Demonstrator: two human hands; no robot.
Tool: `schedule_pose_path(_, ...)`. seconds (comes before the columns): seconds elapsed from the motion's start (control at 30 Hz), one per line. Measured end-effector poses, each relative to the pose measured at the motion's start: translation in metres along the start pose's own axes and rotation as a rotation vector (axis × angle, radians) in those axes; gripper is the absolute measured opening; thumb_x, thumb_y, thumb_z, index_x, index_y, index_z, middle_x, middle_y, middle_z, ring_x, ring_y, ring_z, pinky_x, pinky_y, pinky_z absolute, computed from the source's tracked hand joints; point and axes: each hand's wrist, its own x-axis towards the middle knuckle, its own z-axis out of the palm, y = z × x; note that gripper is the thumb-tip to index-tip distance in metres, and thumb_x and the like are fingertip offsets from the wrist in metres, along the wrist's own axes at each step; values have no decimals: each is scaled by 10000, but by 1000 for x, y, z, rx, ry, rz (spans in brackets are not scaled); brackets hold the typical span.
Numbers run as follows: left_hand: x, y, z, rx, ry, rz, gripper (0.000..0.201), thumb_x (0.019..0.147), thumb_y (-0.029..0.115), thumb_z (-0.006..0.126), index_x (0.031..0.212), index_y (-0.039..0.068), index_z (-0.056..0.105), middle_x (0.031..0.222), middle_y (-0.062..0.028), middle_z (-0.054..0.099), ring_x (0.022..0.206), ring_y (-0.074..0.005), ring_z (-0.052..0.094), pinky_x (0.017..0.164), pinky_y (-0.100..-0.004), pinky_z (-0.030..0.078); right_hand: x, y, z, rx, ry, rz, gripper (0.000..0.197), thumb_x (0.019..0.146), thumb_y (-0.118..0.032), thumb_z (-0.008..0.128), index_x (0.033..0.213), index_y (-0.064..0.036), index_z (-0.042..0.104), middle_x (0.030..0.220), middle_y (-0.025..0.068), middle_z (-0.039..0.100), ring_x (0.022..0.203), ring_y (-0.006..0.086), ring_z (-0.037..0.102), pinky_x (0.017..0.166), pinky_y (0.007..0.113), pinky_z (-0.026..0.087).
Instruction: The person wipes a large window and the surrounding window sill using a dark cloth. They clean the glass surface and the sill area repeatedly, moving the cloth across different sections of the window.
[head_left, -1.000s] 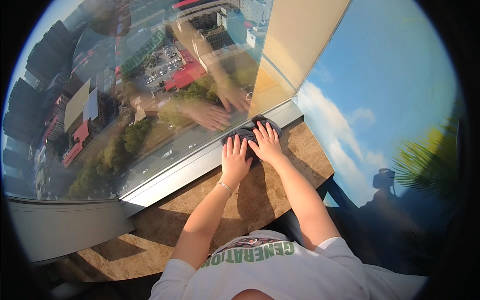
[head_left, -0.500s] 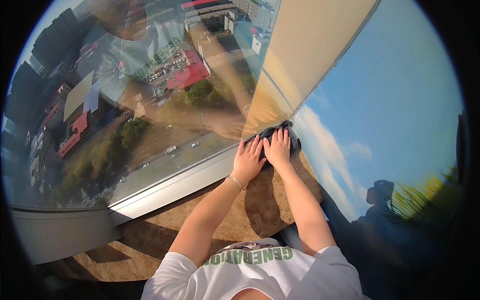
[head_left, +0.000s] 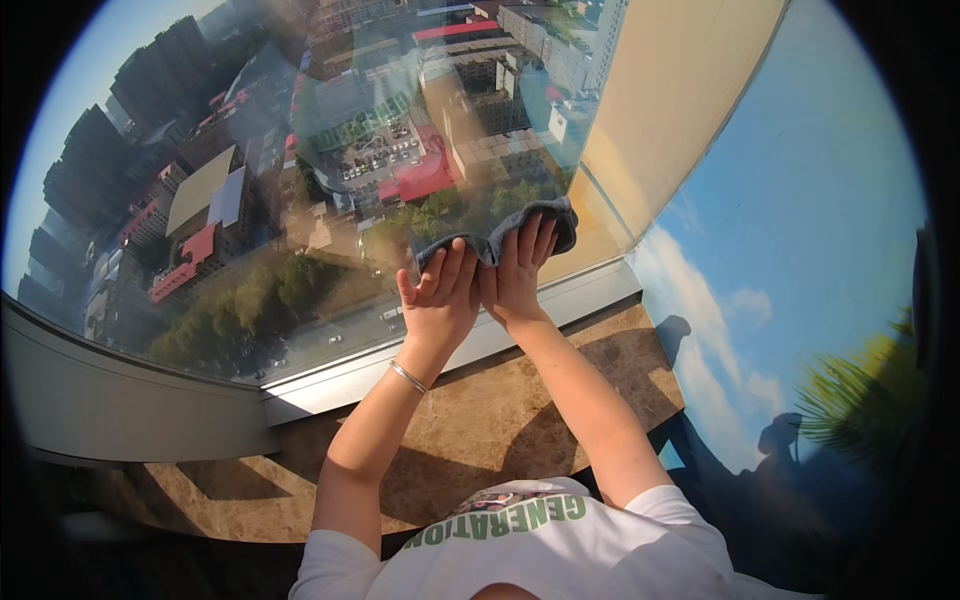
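Note:
A dark grey cloth (head_left: 566, 232) lies against the window glass (head_left: 330, 290), a little above the bottom frame and near the right corner. Both palms press it there with fingers stretched out. My left hand (head_left: 440, 300), with a silver bangle on its wrist, covers the cloth's left part; its thumb stands apart over the glass. My right hand (head_left: 518, 275) lies flat on the right part, fingertips near the cloth's upper edge. The two hands almost touch at the middle, where the cloth dips in a fold. Neither hand curls round the cloth.
Below the window runs a white frame (head_left: 350, 378), then a brown marbled sill (head_left: 470, 420) crossed by shadows. A beige pillar (head_left: 680, 80) stands at the right corner. Beside it is a wall with a painted sky (head_left: 800, 180) and palm leaves. Buildings show through the glass.
Both hands have moved up and left out of the corner by the sill, bringing the cloth onto the glass. The bunched cloth is now spread wider, and the view has shifted.

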Motion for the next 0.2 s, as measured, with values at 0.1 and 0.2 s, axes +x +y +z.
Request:
schedule_pose_path(0.1, 74, -31, -25, 89, 167, -56, 403, 847, 313, 493, 1175, 91, 568, 1447, -131, 327, 1399, -337, 100, 1079, -540, -74, 92, -30, -20, -139, 179, -217, 588, 826, -393, 488, 1298, -45, 446, 1415, 285, 256, 1269, 579, 157, 947, 710, 106)
schedule_pose_path(0.2, 154, -37, -59, 132, 197, -141, 478, 856, 355, 478, 1258, 98, 517, 1473, -148, 270, 1396, -367, 79, 1067, -555, -96, 158, -58, -56, -123, 251, -230, 636, 809, -436, 521, 1350, -115, 424, 1438, 255, 248, 1285, 561, 152, 968, 678, 134)
